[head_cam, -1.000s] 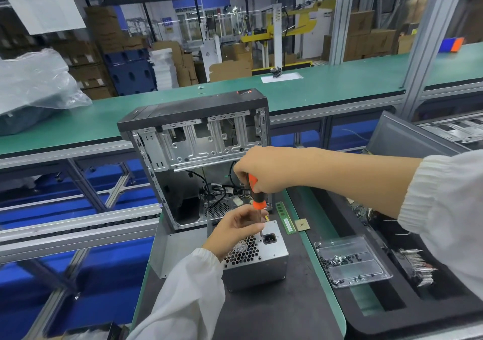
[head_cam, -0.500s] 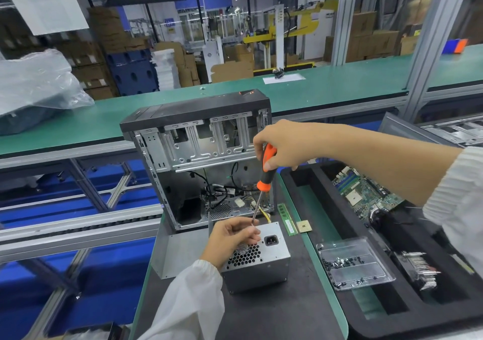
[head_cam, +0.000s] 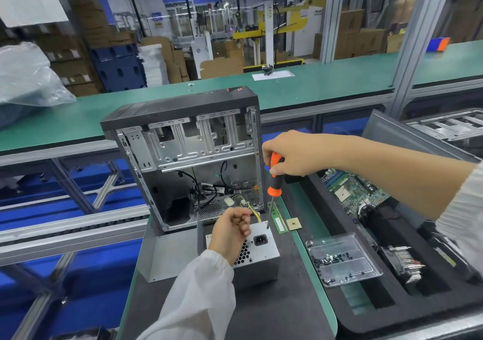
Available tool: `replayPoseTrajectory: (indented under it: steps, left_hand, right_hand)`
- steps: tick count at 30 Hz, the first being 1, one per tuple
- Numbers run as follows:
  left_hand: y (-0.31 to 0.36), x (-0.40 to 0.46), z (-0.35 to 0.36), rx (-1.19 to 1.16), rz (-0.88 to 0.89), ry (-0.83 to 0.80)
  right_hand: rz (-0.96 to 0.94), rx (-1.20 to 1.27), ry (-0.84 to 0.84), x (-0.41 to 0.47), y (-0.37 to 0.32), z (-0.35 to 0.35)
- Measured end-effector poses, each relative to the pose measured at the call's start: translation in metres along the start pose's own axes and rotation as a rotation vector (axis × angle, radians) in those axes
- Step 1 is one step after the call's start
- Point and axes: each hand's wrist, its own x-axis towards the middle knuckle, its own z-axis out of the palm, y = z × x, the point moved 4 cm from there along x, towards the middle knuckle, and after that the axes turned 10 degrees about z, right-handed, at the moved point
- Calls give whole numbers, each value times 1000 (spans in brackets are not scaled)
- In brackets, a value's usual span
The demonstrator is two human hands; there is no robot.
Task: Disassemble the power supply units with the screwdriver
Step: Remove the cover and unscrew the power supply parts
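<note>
We have the power supply unit [head_cam: 257, 251] out of the open computer case [head_cam: 183, 156], standing on the worktop [head_cam: 261, 311] before it, its cover unopened. Our right hand [head_cam: 290, 154] grips the screwdriver [head_cam: 273, 183], tip at the top edge; left hand [head_cam: 230, 231] fingers curl as if pinching, but we cannot tell what. Opening remains.

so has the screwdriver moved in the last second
Yes. The screwdriver has lifted up and to the right, away from the power supply unit, its handle now beside the computer case's right edge.
</note>
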Motion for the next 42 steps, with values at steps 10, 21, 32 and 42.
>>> replayPoseTrajectory:
  steps: [10, 21, 32, 42]
  left_hand:
    - [-19, -4, -2, 946, 476, -402]
    - [-16, -10, 3, 1101, 545, -373]
    - [-13, -14, 6, 1083, 543, -377]
    - [-14, -15, 5, 1064, 519, -378]
  right_hand:
    - [-19, -20, 10, 0, 8, 18]
    - [-11, -22, -16, 4, 4, 31]
    - [-5, -32, -14, -2, 4, 32]
    - [-12, -17, 0, 1, 5, 34]
